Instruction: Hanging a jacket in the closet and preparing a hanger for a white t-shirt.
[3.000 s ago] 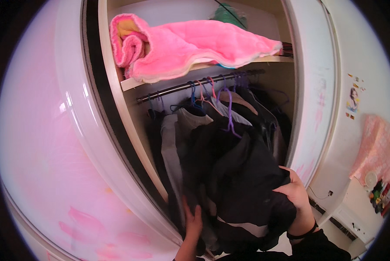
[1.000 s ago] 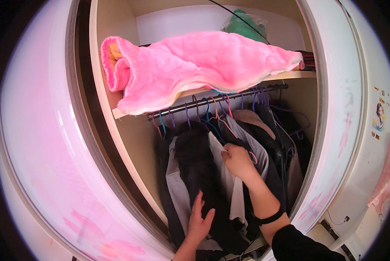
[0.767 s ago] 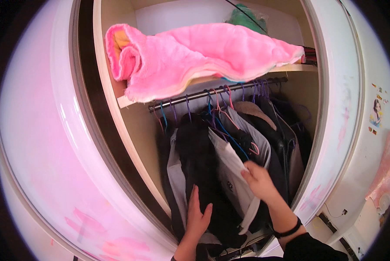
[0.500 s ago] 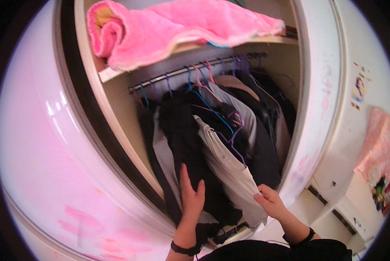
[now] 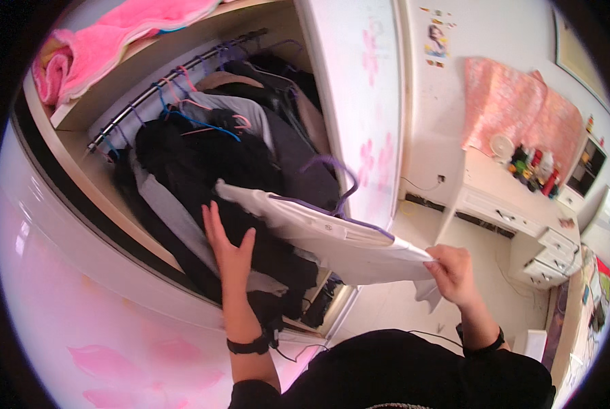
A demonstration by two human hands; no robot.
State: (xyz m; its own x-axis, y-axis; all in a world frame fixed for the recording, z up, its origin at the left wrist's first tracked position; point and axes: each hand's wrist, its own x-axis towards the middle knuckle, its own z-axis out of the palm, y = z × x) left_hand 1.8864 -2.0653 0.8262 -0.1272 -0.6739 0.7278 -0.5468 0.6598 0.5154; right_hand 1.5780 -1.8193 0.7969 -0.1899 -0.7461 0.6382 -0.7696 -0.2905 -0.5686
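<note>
A white shirt (image 5: 359, 255) on a purple hanger (image 5: 346, 184) stretches out of the wardrobe toward the right. The hanger's hook stands free of the rail. My right hand (image 5: 452, 274) is closed on the shirt's right edge, thumb and fingers pinching the fabric. Fingers apart, my left hand (image 5: 230, 255) rests against or just in front of a black garment (image 5: 267, 255) among the hanging clothes; whether it touches is hard to tell. Beside that garment hangs a grey one (image 5: 175, 221).
More clothes hang from a metal rail (image 5: 182, 78) on coloured hangers. A pink plush blanket (image 5: 107, 48) lies on the shelf above. Sliding wardrobe doors (image 5: 359, 88) flank the opening. At the right stand a white desk (image 5: 495, 198) with small items and a pink cloth (image 5: 523, 109).
The white shirt and its purple hanger have come out of the wardrobe to the right, drawn by my right hand. My left hand stays spread by the black garment. The view has turned right.
</note>
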